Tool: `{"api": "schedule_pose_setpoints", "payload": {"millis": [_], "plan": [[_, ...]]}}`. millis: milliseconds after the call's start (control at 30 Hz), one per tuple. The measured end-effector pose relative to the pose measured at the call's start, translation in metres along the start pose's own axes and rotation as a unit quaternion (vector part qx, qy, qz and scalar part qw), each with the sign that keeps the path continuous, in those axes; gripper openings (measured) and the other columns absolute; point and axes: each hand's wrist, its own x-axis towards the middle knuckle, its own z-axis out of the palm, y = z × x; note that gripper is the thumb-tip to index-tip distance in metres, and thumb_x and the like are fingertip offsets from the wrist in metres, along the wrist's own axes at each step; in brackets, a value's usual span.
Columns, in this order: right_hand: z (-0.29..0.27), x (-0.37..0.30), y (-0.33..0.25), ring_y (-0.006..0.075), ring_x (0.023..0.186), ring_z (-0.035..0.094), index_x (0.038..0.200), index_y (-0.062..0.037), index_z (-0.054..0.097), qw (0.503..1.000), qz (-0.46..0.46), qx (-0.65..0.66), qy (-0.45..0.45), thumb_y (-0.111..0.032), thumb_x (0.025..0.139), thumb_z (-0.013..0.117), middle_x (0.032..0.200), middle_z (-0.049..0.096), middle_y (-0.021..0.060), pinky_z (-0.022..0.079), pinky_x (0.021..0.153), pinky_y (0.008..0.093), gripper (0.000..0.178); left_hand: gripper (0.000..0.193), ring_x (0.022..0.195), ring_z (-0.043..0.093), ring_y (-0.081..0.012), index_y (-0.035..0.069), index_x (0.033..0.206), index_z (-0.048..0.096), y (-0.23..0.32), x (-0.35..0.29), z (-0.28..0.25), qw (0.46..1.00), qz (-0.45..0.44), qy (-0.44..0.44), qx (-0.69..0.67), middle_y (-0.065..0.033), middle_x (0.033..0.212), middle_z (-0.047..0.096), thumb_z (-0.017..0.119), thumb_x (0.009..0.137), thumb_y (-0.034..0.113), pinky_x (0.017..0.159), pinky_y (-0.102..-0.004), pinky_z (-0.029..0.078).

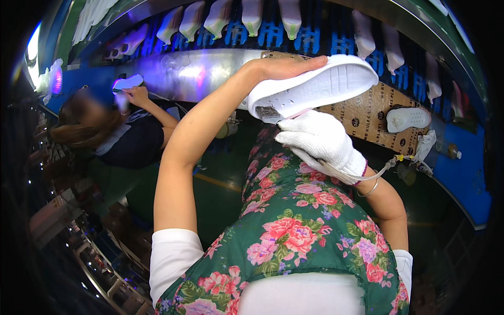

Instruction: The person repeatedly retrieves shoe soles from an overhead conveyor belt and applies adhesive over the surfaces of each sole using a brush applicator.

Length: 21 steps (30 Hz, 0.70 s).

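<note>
A white moulded shoe sole [320,86] is held tilted up in front of me. My left hand [289,68], bare, is closed along its upper edge. A dark grey patch [268,111] shows in the hollow at one end of the sole. Just below that end is my right hand [317,139], in a white knit glove with its fingers curled. At the gloved fingertips a small dark tip [278,126] sticks out; the rest of what they hold is hidden. A pale tube [336,172] runs past the glove and wrist toward the bench on the right.
Brown printed paper [378,118] covers the bench, where another white sole [408,119] lies. A small bottle [450,151] stands on the blue surface at right. Beyond, several pale shoe forms [252,18] hang along blue racks [270,34]. A co-worker [131,126] sits at left, holding a white piece.
</note>
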Motion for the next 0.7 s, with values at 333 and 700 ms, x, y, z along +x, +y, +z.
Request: {"api": "schedule_pose_setpoints", "payload": {"millis": [333, 700], "plan": [[-0.004, 0.001, 0.004, 0.0246, 0.084, 0.072, 0.101, -0.0133, 0.077, 0.993, 0.08, 0.089, 0.009, -0.005, 0.08, 0.078, 0.094, 0.076, 0.0059, 0.058, 0.077, 0.0347, 0.023, 0.111, 0.146, 0.039, -0.0391, 0.008, 0.151, 0.048, 0.01, -0.002, 0.001, 0.989, -0.057, -0.046, 0.127, -0.0249, 0.156, 0.041, 0.032, 0.083, 0.093, 0.118, -0.0443, 0.035], [-0.016, -0.001, 0.005, 0.0234, 0.088, 0.073, 0.097, -0.0141, 0.078, 0.974, 0.185, 0.124, 0.025, -0.006, 0.08, 0.079, 0.095, 0.075, 0.0065, 0.058, 0.078, 0.0347, 0.019, 0.108, 0.145, 0.039, -0.0409, 0.009, 0.15, 0.05, -0.024, 0.032, -0.009, 0.987, -0.013, -0.019, 0.162, -0.0258, 0.155, 0.042, 0.03, 0.084, 0.092, 0.119, -0.0447, 0.033]]}}
